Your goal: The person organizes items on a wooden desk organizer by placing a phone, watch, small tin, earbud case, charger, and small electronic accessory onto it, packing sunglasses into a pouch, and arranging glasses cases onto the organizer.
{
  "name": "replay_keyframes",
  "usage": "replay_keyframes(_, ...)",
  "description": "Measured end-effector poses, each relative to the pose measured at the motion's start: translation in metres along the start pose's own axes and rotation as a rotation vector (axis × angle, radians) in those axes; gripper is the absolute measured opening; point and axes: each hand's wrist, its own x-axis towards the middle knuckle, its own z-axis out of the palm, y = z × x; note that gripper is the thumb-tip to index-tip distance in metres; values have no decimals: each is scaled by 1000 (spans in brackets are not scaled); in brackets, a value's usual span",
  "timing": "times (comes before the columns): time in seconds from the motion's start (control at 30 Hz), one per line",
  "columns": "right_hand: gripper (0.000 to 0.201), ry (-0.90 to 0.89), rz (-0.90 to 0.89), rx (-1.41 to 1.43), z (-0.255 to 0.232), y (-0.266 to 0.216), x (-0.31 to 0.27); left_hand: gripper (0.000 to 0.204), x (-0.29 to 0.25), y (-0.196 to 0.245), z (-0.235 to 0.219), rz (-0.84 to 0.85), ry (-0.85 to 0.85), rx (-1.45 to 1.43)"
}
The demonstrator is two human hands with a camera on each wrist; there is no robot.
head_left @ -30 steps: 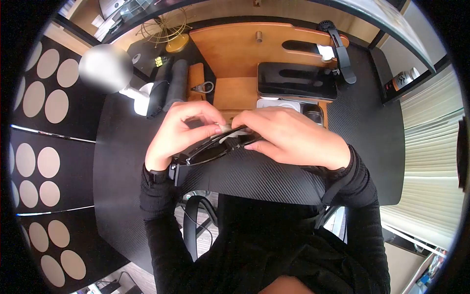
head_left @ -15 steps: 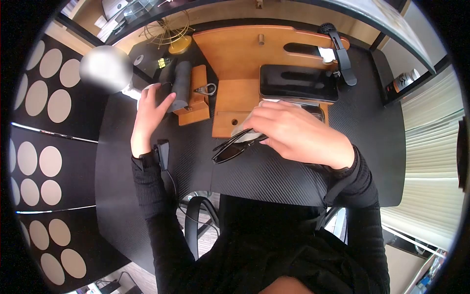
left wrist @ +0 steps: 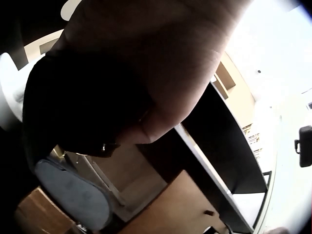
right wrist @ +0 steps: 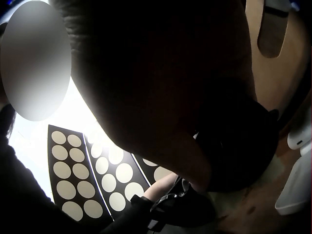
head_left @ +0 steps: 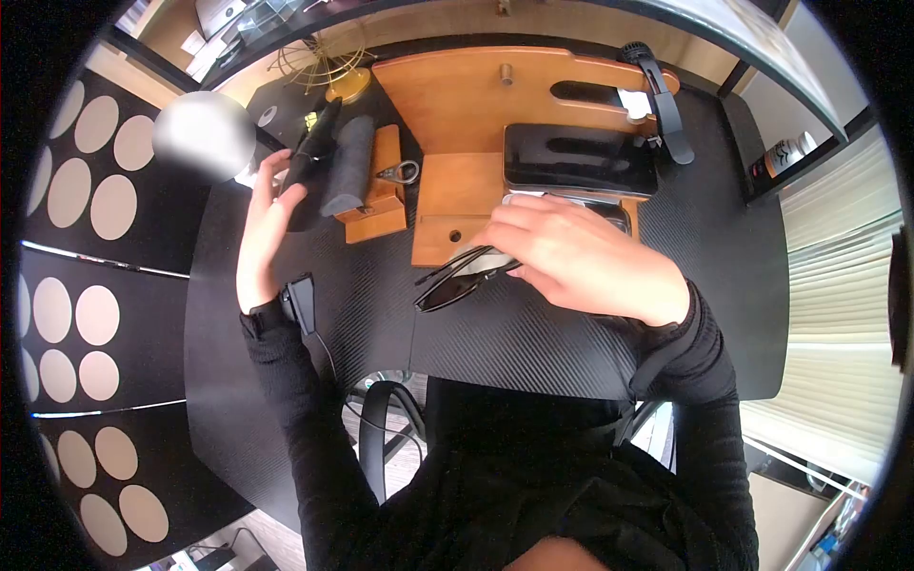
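Observation:
My right hand (head_left: 581,257) holds a pair of dark sunglasses (head_left: 455,290) with a pale cloth (head_left: 490,259) bunched against them, over the front of the wooden desk organizer (head_left: 457,190). Part of the cloth is hidden by the fingers. At the left, my left hand (head_left: 265,233) grips a soft-looking black case (head_left: 314,143), tilted up beside a dark grey rounded case (head_left: 350,167). In the left wrist view the thumb bends against this black case (left wrist: 87,102), which is mostly in shadow. The sunglasses (right wrist: 183,202) appear dimly in the right wrist view.
A small wooden stand (head_left: 376,226) sits beside the grey case, with a metal ring (head_left: 407,172) behind it. A glossy black case (head_left: 576,157) lies on the organizer. A white lamp (head_left: 205,133) rises at the left, near a gold wire ornament (head_left: 347,86).
My left hand has left the sunglasses and cloth, reached left, and taken hold of the black case, which now tilts upward. My right hand keeps the sunglasses and cloth nearly in place.

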Motion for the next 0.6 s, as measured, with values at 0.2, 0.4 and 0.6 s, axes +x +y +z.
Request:
replay_keyframes(0.2,21,2,8,14,-10,0,-1,58,-14,29,-7,118,202,4)
replay_keyframes(0.4,27,186,11,196,-19,-18,9,68,-33,62,36,18,132,-559)
replay_keyframes(0.6,39,200,113,626,-3,-31,15,49,-68,77,94,-141,-100,-854)
